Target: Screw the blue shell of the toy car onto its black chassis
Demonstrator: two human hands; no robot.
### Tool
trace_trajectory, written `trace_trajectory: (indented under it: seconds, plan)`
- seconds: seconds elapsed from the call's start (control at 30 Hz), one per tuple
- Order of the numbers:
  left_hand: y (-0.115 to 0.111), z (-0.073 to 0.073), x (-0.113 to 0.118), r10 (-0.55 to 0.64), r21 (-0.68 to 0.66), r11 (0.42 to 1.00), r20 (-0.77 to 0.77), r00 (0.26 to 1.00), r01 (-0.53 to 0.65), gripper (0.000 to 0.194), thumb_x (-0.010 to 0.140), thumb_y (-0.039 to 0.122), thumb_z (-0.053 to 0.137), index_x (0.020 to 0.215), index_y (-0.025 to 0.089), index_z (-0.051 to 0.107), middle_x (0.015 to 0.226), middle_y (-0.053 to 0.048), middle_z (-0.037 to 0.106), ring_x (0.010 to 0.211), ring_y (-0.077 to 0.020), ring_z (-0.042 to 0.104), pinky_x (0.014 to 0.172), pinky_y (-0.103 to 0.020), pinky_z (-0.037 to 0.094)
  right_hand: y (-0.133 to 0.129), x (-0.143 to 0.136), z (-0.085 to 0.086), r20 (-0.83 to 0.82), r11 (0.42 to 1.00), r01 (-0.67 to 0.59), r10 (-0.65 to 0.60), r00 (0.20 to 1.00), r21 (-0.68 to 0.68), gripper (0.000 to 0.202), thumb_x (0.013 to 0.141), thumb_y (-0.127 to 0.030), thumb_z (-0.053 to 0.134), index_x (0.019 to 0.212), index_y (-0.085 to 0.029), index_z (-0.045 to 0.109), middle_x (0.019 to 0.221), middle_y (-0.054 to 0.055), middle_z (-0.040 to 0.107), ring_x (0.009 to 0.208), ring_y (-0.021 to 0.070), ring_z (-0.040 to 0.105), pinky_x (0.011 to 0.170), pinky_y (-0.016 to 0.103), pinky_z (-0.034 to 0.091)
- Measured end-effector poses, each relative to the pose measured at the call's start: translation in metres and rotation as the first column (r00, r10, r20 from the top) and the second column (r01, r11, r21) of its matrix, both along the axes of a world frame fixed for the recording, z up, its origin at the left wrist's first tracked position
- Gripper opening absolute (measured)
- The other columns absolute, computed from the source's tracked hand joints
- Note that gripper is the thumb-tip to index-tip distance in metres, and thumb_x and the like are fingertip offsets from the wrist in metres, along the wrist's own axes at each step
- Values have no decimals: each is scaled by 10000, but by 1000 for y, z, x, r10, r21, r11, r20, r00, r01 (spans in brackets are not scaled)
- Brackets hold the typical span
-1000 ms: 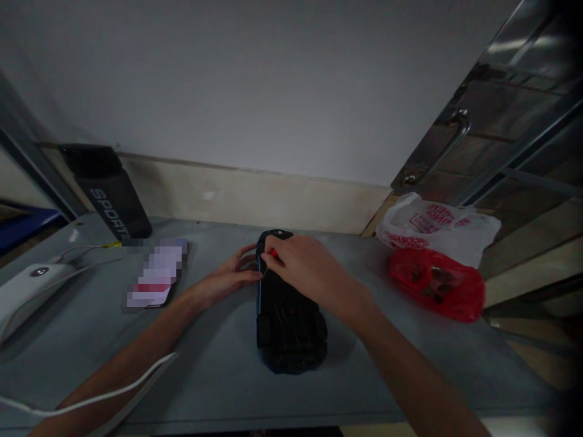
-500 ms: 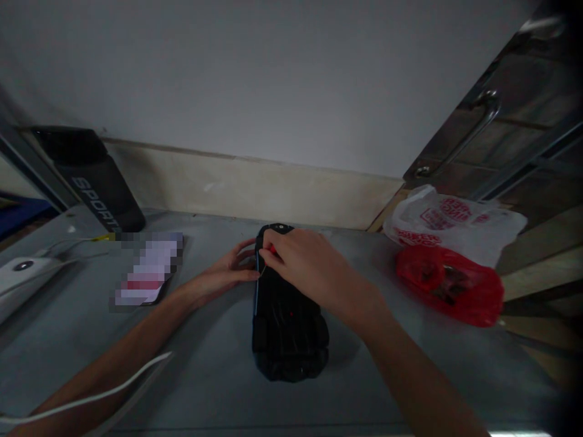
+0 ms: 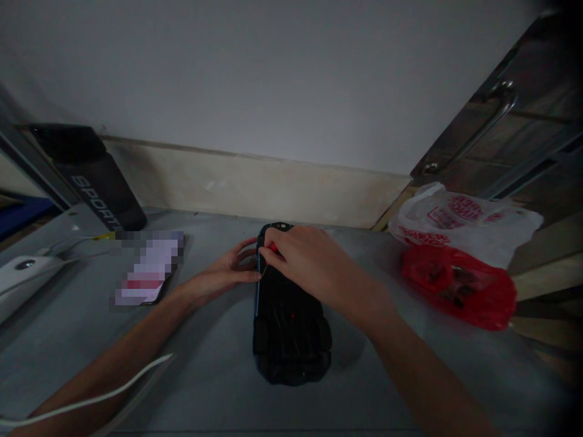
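A black toy car (image 3: 291,321) lies upside down on the grey table, its underside facing up and its wheels showing at the near end. My left hand (image 3: 234,264) grips its left side near the far end, thumb and fingers bent against the edge. Closed over the car's far half, my right hand (image 3: 296,255) holds a screwdriver (image 3: 274,247) by its red handle. The thin metal shaft slants down to the car's left edge, close to my left thumb. My right hand hides most of the handle and part of the underside.
On the left are a phone (image 3: 152,267), a dark bottle (image 3: 98,182) marked SPORT, a white power strip (image 3: 22,273) and a white cable (image 3: 104,397). Red (image 3: 460,288) and white (image 3: 464,218) plastic bags lie to the right. A wall (image 3: 255,188) stands behind the table.
The view has shifted slightly, so the bags sit a little farther right. Both hands keep nearly the same grip and place on the car and screwdriver.
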State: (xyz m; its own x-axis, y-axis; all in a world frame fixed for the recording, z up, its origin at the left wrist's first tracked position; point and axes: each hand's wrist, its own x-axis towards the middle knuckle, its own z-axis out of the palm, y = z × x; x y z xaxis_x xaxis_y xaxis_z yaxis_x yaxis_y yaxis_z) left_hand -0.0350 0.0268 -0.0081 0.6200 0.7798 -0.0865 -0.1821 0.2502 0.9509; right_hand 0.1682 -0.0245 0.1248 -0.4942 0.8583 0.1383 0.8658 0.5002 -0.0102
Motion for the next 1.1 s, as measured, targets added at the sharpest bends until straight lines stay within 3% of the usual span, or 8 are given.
trace_trajectory:
  seconds: [0.17,0.3,0.53,0.63,0.77,0.97,1.1]
  plan:
    - [-1,2,-2,5,16,1000,-12,1000,-5,827,821,151,835,1529,371,468,1571,-72,530,1439,-310,499,1239,-556,279,2,0,-2,-28,1000,-9,9,1000,-5,286,1065,-340,493,998,-217,742,890,71,777,787,221,710,691,328,472]
    - [2,-3,-3,-13,41,999,-15,1000,14,824,826,160,836,1522,401,468,1585,-44,518,1424,-301,513,1247,-564,267,1,-3,-3,-20,998,-43,44,999,37,296,1074,-336,491,995,-199,742,891,76,777,785,223,720,675,330,471]
    - [4,-7,-3,-16,67,998,25,1000,14,813,807,135,818,1514,362,488,1592,-45,524,1504,-333,430,1231,-520,319,-8,-10,1,-28,1000,-8,8,1000,8,308,1086,-295,430,1073,-149,700,925,99,771,808,225,720,684,333,454]
    - [3,-4,-2,-2,44,999,28,1000,1,805,782,131,819,1494,347,510,1585,-49,527,1501,-343,433,1212,-501,350,-6,-8,-2,-78,998,-59,59,995,5,203,1024,-224,487,1090,-146,662,949,88,763,871,220,708,750,329,452]
    - [0,2,0,-1,72,997,7,1000,0,686,791,143,807,1414,309,573,1440,-50,645,1461,-345,481,1201,-500,358,0,-5,-7,-116,990,-133,128,985,-37,198,1001,-199,517,1166,-180,625,945,57,763,856,196,698,740,315,427]
    - [-1,2,1,16,73,997,-41,999,-13,715,807,157,796,1448,351,549,1372,-25,682,1401,-320,543,1171,-472,403,-3,-8,-3,-50,1000,-20,20,999,2,271,1068,-278,417,1113,-183,667,941,81,768,796,206,700,685,327,411]
    - [0,1,0,4,83,997,-20,1000,-2,683,811,150,789,1431,337,573,1368,-26,682,1404,-313,541,1187,-474,385,-2,-4,-2,-118,992,-121,116,986,-39,218,1007,-254,519,1173,-180,639,1012,85,761,927,214,694,758,320,440]
